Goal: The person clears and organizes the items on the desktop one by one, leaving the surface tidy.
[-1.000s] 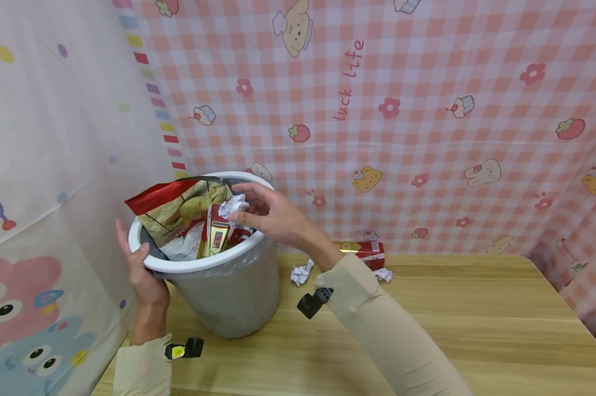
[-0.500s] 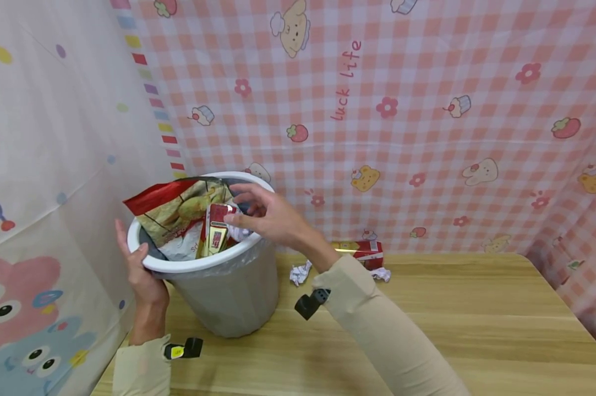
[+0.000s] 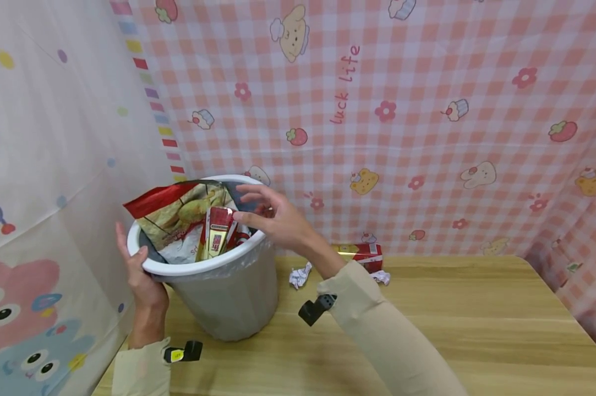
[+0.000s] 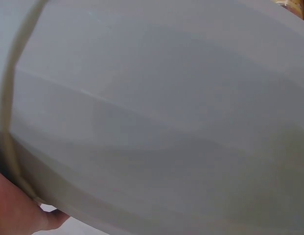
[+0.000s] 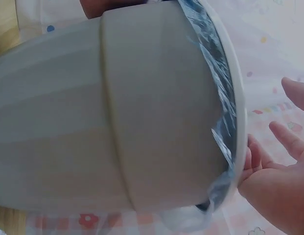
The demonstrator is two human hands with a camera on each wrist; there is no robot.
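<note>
The right hand [image 3: 282, 221] hung over the right side of the bin [image 3: 228, 300], its fingers loose and parted, and we saw nothing held in them. We could not tell whether the heel of that hand touched the white rim [image 3: 193, 269] or only lay just beside it. The left hand [image 3: 145, 283] held the bin at the opposite side, thumb against the rim and one finger stretched up along the outside; its other fingers were hidden from us.

Judging how far the work had come, we counted as done what lay in the bin: a large food bag [image 3: 189, 212] with a red top that stuck out past the rim, a red and gold box [image 3: 217, 234] propped in front of it, and a white packet [image 3: 181, 250] lower down. Deeper contents were hidden from us.

What seemed left lay on the table [image 3: 476, 319], to the right of the bin: one crumpled paper [image 3: 300, 275] near the bin's side, a red carton [image 3: 369, 256] on its side by the checked curtain [image 3: 426, 154], and a second paper ball [image 3: 381, 277] just in front of that carton. We judged the work well advanced but unfinished.
</note>
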